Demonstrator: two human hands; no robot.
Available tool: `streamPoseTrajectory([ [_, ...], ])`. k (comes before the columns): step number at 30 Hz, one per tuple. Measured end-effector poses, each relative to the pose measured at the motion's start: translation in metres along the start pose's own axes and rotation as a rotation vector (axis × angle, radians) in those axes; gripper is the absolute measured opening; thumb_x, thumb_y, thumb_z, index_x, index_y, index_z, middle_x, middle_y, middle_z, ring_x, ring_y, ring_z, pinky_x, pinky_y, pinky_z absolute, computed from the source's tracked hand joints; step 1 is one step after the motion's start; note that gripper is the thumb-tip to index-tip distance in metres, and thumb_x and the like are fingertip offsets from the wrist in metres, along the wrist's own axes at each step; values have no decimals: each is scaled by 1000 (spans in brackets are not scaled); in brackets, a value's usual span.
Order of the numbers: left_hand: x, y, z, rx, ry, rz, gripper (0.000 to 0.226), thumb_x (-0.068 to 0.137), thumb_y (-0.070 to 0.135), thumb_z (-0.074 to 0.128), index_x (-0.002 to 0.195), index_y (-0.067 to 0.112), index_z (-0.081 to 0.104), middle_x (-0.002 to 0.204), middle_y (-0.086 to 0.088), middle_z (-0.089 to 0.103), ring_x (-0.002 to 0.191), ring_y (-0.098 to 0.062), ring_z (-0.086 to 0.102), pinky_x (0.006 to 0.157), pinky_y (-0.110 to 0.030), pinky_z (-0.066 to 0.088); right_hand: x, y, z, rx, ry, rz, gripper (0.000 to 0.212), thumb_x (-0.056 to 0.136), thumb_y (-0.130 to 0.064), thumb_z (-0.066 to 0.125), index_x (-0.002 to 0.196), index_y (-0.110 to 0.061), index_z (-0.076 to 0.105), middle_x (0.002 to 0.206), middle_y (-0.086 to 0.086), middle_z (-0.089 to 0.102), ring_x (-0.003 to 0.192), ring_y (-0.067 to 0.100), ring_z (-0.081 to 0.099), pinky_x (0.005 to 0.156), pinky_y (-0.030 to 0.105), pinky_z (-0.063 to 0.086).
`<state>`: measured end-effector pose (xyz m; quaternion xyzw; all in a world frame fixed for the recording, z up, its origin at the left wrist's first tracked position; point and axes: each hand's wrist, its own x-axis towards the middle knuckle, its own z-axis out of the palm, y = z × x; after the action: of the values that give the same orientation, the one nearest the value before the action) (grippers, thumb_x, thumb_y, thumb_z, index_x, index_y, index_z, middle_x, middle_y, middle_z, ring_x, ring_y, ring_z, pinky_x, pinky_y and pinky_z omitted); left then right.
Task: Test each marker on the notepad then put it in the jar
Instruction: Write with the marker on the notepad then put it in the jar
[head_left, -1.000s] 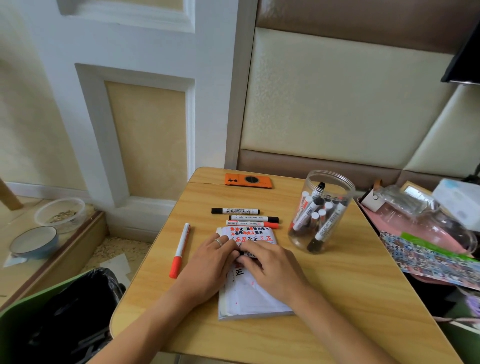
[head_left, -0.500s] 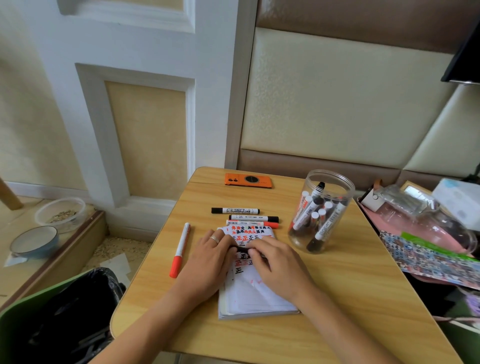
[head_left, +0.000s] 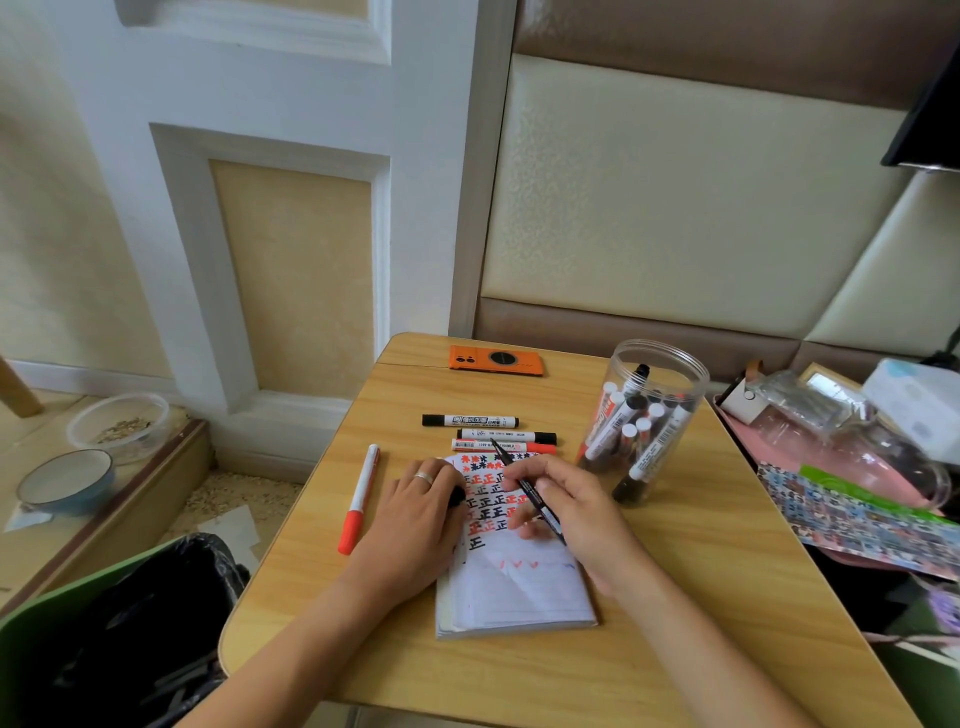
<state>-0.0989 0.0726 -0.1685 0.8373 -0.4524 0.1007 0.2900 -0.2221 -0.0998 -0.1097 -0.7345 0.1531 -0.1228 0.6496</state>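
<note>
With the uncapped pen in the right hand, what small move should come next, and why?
Probably lower the black pen, tip first, onto the notepad and make a test mark. The right hand holds it over the page with its tip pointing away, while the left hand grips what looks like the cap.

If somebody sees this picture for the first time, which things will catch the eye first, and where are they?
First the notepad at the table's middle, its upper half full of red and black marks. Over it the right hand holds a thin black pen, while the left hand rests on the pad's left edge. To the right stands a clear jar of markers, and an orange phone lies at the far edge.
</note>
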Motion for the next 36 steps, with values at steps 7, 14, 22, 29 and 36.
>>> streamPoseTrajectory([
  [7,0,0,-1,-21,-37,-20,24,104,33,44,126,27,48,134,10,47,125,-11,41,105,-34,38,-4,0,1,153,-42,-24,17,97,-6,67,113,-7,61,84,16,70,74,22,70,62,29,54],
  [14,0,3,-3,-46,-62,-49,48,99,57,19,126,30,49,136,13,45,129,-7,36,106,-31,30,-6,4,8,91,25,1,2,102,-10,56,104,-11,55,73,13,62,53,24,54,43,25,37],
  [22,0,0,0,16,-114,-49,53,94,58,29,143,39,39,154,14,34,149,-8,22,117,-36,24,-6,11,14,-94,97,47,14,95,-13,67,86,-11,56,67,9,64,40,21,51,38,21,32],
  [29,1,0,0,39,-142,-40,61,92,59,18,145,42,42,160,10,33,153,-5,13,120,-32,14,-14,11,22,-101,103,71,19,92,-6,69,82,2,55,61,20,63,36,21,49,36,20,34],
  [36,1,-3,3,65,-149,-32,54,97,60,28,147,42,41,160,10,32,153,-4,12,115,-24,7,-13,14,26,-133,99,75,21,92,-8,71,83,1,55,63,25,63,38,22,50,37,22,35],
])
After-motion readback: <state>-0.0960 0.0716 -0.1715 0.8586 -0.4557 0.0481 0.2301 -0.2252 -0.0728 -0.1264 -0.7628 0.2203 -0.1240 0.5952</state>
